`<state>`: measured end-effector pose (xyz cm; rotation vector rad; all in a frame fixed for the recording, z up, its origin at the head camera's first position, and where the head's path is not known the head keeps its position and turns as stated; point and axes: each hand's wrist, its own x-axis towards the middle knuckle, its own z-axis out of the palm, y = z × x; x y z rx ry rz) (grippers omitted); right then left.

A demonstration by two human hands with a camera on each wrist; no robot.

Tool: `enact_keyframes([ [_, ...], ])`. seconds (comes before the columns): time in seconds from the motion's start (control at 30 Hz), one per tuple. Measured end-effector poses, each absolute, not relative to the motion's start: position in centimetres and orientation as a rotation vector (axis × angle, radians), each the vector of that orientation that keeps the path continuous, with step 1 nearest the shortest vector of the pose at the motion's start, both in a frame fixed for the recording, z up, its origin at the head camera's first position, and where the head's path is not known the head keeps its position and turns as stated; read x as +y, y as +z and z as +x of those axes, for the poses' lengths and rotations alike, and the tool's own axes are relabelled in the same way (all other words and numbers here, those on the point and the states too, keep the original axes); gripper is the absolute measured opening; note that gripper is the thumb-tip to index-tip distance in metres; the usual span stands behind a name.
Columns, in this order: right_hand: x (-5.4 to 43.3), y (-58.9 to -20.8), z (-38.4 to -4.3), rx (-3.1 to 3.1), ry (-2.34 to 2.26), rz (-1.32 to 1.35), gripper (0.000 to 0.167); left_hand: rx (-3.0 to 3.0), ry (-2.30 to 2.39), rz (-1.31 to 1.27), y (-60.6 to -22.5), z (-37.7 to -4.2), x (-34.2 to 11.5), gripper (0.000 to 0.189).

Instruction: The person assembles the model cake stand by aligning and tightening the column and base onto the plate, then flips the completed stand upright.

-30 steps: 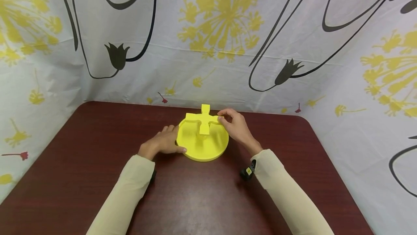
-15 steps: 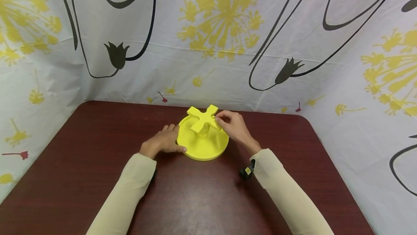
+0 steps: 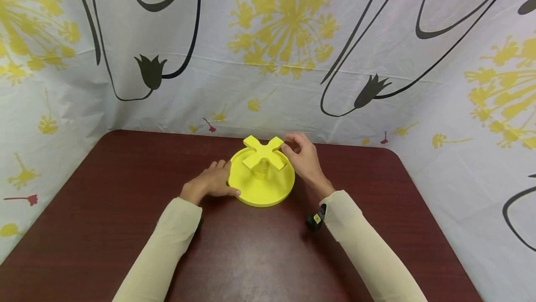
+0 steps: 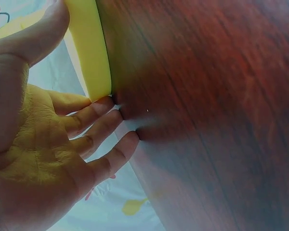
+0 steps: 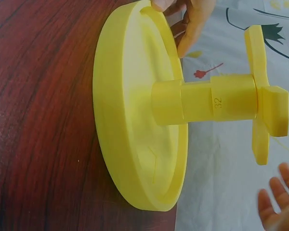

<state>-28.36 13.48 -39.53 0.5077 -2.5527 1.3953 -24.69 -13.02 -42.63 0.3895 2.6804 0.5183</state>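
Observation:
A yellow round base [image 3: 259,195] with a raised rim lies on the table. From its middle rises a yellow post [image 5: 197,101] marked "32", topped by a four-armed yellow cross-shaped knob [image 3: 264,152]. My left hand [image 3: 211,181] holds the base at its left edge, thumb over the rim and fingers along the outer side, fingertips down on the tabletop in the left wrist view. Beside the cross's right arms is my right hand [image 3: 304,158]. In the right wrist view its fingers [image 5: 279,190] are spread and a small gap separates them from the cross.
The dark red-brown wooden table [image 3: 251,255] has rounded far corners. A white cloth [image 3: 209,27] with yellow and dark flower prints hangs behind and beside it. A black device [image 3: 316,219] is strapped at the right wrist.
The cross-shaped knob has turned from a plus to an X position. My right hand has released its arm and shifted slightly away. The left hand and base have stayed almost still.

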Motion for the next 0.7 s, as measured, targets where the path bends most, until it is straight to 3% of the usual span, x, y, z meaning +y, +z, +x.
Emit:
enact_keyframes([
  [0.13,13.34,-39.33,-28.43,-2.712,1.401,0.581,0.047,2.685,0.514,0.391,-42.55,-24.67,-13.00,0.104],
  [0.23,13.25,-39.26,-28.37,-2.780,1.399,0.586,0.050,2.687,0.518,0.393,-42.48,-24.67,-12.97,0.103],
  [0.7,13.72,-39.41,-28.49,-2.765,1.290,0.498,0.037,2.696,0.512,0.401,-42.75,-24.72,-13.00,0.103],
])
